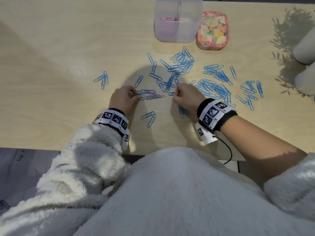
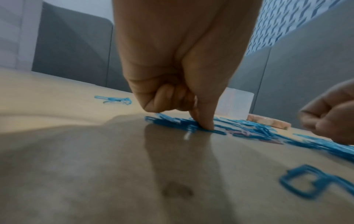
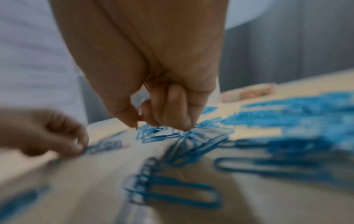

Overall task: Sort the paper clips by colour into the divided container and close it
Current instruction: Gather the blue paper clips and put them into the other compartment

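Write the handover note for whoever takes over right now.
Left hand: forefinger presses a small clip cluster holding one pink clip; pinch unclear.
Right hand: curled, thumb and forefinger tips meet at a blue clip; grip unclear.
Divided container open, floral lid beside it.
Done: pink clips in its left compartment.
Left: that pink clip, all blue clips on the table, then close.

A light wood desk [image 1: 51, 65] spanned the view. A leafy plant shadow [image 1: 289, 26] fell at 2 o'clock, beside two white cylinders [image 1: 305, 48] at 3 o'clock. Grey padded panels [image 2: 72, 50] stood behind the desk, with a blue-and-white patterned surface [image 2: 283, 22] above them at 1 o'clock.
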A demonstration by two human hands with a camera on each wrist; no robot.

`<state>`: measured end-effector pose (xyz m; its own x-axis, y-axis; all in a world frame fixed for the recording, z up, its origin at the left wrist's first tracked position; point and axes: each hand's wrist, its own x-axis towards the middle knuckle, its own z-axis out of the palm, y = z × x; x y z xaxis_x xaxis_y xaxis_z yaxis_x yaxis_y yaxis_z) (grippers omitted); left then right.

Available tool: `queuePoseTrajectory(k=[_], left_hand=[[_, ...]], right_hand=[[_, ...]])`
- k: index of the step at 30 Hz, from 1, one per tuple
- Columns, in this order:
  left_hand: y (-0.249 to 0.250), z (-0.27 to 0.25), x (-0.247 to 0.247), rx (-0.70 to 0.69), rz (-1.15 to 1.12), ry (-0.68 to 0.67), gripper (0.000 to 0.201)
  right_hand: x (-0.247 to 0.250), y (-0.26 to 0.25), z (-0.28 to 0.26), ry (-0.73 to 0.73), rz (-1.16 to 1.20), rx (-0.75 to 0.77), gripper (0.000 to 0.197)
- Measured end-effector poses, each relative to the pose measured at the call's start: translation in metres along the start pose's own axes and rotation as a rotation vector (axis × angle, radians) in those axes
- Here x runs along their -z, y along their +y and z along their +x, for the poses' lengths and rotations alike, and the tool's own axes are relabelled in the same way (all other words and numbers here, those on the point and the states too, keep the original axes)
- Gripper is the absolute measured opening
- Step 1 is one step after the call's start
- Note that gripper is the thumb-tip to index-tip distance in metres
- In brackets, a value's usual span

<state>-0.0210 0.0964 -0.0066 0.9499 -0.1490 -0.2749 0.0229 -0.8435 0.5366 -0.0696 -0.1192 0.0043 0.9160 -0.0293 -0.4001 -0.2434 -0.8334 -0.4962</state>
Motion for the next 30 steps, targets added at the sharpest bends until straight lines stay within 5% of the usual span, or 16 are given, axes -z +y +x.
queuePoseTrajectory(k=[5,11,14,17,22,27,30], left_hand=[[-0.003,0.007,0.01,-0.03,-0.014,0.008,0.016],[0.022,0.006,-0.001,-0.129,0.092,-0.061,0.029],[0.031,0.006,-0.012,-0.149,0.204,-0.046,0.035],[0.033,0.006,-0.016,-0.151,0.25,-0.077,0.019],[0.028,-0.001,-0.016,-0.152,0.212,-0.209,0.019],[0.026,-0.009,-0.013,-0.171,0.178,-0.251,0.02],[0.019,-0.009,-0.008,-0.132,0.055,-0.208,0.02]], right_hand=[[0.003,-0.015,0.006,-0.102,0.682,-0.08,0.016],[-0.001,-0.03,0.018,-0.058,0.932,-0.323,0.027],[-0.011,-0.024,0.025,0.081,0.59,-0.156,0.031],[-0.017,-0.021,0.024,0.08,0.165,0.004,0.009],[-0.021,-0.017,0.016,0.081,-0.106,0.108,0.013],[-0.016,-0.008,0.014,-0.042,-0.019,0.107,0.007],[-0.005,0.004,0.014,-0.003,0.372,-0.017,0.017]])
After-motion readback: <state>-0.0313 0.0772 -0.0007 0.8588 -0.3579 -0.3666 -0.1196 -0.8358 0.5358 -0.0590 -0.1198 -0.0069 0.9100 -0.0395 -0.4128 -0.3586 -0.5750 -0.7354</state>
